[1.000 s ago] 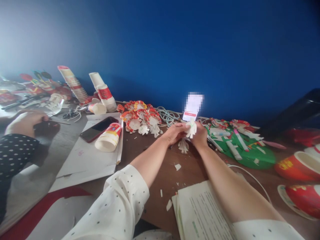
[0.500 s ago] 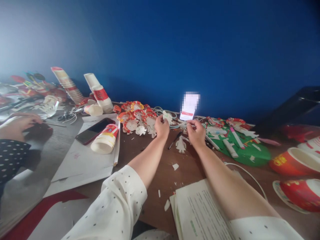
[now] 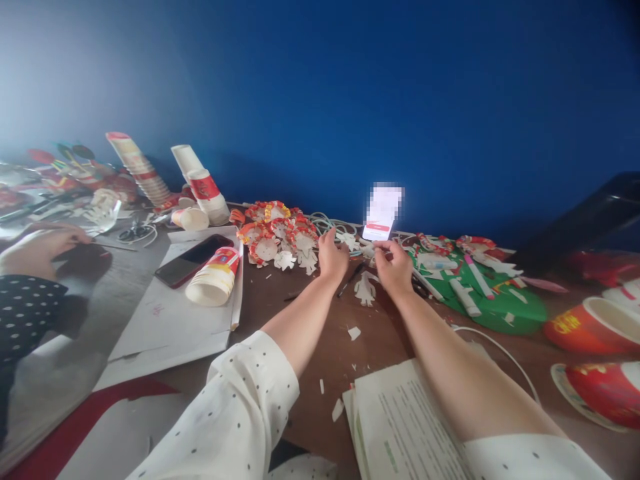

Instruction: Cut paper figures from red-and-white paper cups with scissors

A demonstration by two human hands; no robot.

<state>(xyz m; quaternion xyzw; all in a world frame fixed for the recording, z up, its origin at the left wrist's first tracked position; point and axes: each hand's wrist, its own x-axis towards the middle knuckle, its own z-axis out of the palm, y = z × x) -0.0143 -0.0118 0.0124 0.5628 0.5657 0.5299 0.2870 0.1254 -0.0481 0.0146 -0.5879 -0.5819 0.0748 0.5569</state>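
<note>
My left hand is closed in a pinch at a white paper cutout, which shows just past its fingertips. My right hand is also closed, its fingertips by the foot of a lit phone standing against the blue wall. What lies between those right fingertips is hidden. Below and between the hands, a white figure-shaped cutout lies on the brown table. A dark pen rests beside it. Left of my left hand is a pile of red and white decorated cutouts.
At left are a stack of paper cups, a dark phone and white card; a co-worker's hand is beyond. At right lie green paper with markers and red paper bowls. Printed sheets lie in front.
My left hand has moved a little to the right with the white cutout, closer to my right hand. My right hand has kept nearly the same place. The view has shifted slightly.
</note>
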